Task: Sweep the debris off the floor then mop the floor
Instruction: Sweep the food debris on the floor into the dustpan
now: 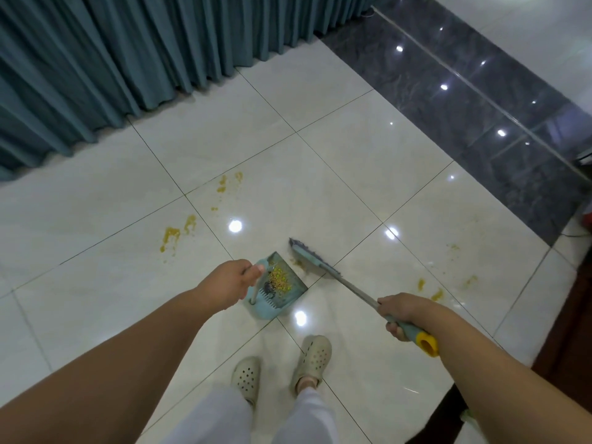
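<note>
Shiny floor, soft curtain

The floor (pixel 320 174) tiles are glossy and smooth. The curtain (pixel 128 52), upper left, is matt cloth. The dustpan (pixel 288 299) looks plastic; the broom (pixel 355 291) pole looks metal.

The glossy tiled floor (pixel 336 161) carries yellow debris (pixel 171 237) in scattered patches. A dustpan (pixel 278 288) rests on it, broom head (pixel 309 257) just beside.

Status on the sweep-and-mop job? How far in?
Early. Done: some yellow debris lies in the dustpan. In hand: left hand grips the dustpan handle, right hand grips the broom at its mouth. Left: yellow patches on the floor; no mop visible.
</note>
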`<state>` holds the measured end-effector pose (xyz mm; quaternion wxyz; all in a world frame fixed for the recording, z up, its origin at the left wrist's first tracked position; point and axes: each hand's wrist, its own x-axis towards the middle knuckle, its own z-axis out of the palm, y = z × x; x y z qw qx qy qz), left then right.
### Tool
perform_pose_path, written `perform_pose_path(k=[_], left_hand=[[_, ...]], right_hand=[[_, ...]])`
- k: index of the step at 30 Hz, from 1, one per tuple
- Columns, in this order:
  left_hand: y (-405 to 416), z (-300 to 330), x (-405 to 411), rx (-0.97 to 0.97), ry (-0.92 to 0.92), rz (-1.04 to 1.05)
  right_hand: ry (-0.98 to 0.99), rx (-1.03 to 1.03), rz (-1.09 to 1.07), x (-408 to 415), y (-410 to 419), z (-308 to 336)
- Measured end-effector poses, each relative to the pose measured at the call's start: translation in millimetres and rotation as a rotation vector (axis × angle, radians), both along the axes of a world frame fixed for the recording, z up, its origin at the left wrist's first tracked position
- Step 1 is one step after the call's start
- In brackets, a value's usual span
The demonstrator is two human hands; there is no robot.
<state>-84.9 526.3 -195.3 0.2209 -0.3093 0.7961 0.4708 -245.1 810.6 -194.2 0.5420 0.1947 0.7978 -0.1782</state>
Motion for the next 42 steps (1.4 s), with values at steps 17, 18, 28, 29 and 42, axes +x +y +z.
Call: perform_pose_path(k=[17, 18, 28, 29, 42], left_hand=[[2, 5, -1, 0.026, -0.004, 0.020], [2, 6, 2, 0.030, -0.007, 0.028], [-7, 5, 31, 0.041, -0.027, 0.041], [-8, 5, 32, 0.032, -0.030, 0.041], [-11, 9, 46, 0.075, -0.025, 0.072]], right_hand=[[-0.209, -0.226, -0.164, 35, 16, 38], [-0.195, -0.231, -0.170, 35, 17, 42], [-0.105, -0.140, -0.161, 37, -23, -2], [-0.122, -0.131, -0.167, 42, -28, -8], [-0.188, -0.171, -0.151, 48, -18, 44]])
